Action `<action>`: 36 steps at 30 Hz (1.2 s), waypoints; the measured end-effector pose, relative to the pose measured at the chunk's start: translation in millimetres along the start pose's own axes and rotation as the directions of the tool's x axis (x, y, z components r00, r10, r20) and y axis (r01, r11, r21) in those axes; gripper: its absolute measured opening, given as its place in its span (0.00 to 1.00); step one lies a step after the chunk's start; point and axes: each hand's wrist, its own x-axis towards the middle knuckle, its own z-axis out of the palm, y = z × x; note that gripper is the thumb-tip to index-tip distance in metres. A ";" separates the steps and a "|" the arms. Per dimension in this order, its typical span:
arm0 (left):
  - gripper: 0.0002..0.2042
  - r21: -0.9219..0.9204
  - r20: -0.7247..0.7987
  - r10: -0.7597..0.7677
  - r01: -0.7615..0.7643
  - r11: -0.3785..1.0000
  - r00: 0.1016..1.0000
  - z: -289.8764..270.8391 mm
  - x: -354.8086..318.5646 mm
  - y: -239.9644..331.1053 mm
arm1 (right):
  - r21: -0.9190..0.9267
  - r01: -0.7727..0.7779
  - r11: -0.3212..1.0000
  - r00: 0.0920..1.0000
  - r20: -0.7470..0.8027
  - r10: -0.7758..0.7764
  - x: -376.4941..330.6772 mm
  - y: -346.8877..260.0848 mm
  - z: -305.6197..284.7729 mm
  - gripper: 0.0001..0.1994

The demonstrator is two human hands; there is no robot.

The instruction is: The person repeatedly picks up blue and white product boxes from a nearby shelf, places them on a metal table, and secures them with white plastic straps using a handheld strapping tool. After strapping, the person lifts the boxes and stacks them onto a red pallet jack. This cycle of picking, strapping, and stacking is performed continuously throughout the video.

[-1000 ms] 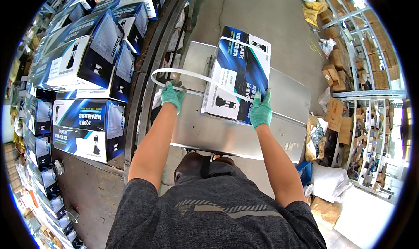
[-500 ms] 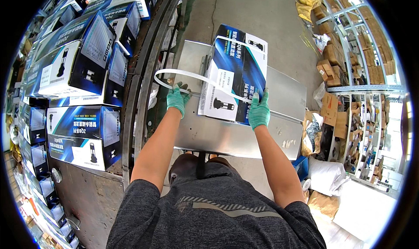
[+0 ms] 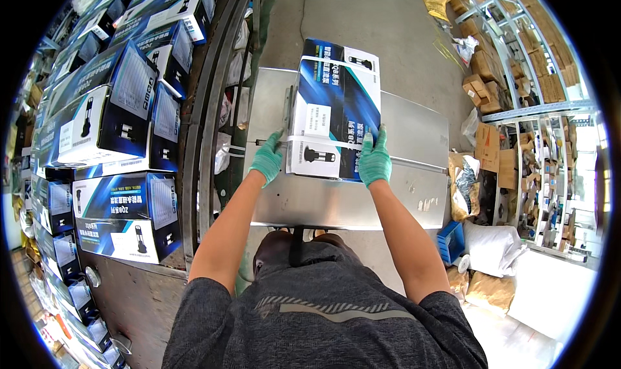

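Observation:
A blue, white and black printed carton [image 3: 343,110] lies on a metal-topped table [image 3: 304,204] in front of me. Two white straps cross it; the nearer strap [image 3: 318,140] lies flat over the carton close to my hands. My left hand [image 3: 268,161], in a green glove, is beside the carton's left edge, near the slot in the metal top, fingers stretched out and gripping nothing visible. On the carton's lower right edge rests my gloved right hand [image 3: 375,163], its fingers extended near the strap's end. The carton's underside is hidden.
Stacked cartons [image 3: 116,207] of the same print fill the left side, beside a dark metal rail [image 3: 210,104]. At right stand shelving [image 3: 537,117], brown boxes [image 3: 486,146], a blue crate [image 3: 451,241] and a white sack [image 3: 488,247].
The wide strap loop at the left has been drawn in and now lies flat on the carton. My left hand has come down from the loop; my right hand stays at the carton's edge.

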 end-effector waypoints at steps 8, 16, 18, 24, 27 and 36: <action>0.24 -0.233 -0.084 -0.071 0.049 0.971 0.994 9.3 -25.3 69.9 | 0.037 -0.039 0.999 0.997 0.061 0.037 -7.9 -6.6 -9.6 0.38; 0.29 0.469 -0.359 0.076 0.110 0.876 0.930 51.7 -41.3 148.9 | 0.099 0.035 0.994 0.998 0.055 -0.040 -1.1 1.0 -8.3 0.38; 0.28 0.519 -0.395 0.137 0.098 0.849 0.909 56.8 -40.6 144.2 | 0.122 0.034 0.992 0.995 0.091 -0.045 1.8 2.4 -12.0 0.39; 0.26 0.574 -0.439 0.199 0.104 0.812 0.876 62.5 -39.4 145.7 | 0.307 0.194 0.932 0.958 0.145 -0.247 58.9 24.6 -0.5 0.42; 0.25 0.595 -0.466 0.187 0.150 0.790 0.865 59.4 -41.4 142.2 | 0.180 0.382 0.906 0.903 0.136 -0.407 96.6 -24.3 -35.7 0.44; 0.22 0.617 -0.481 0.290 0.085 0.782 0.828 71.7 -40.8 135.9 | -0.079 0.617 0.783 0.771 0.264 -0.580 237.9 -97.3 -46.7 0.62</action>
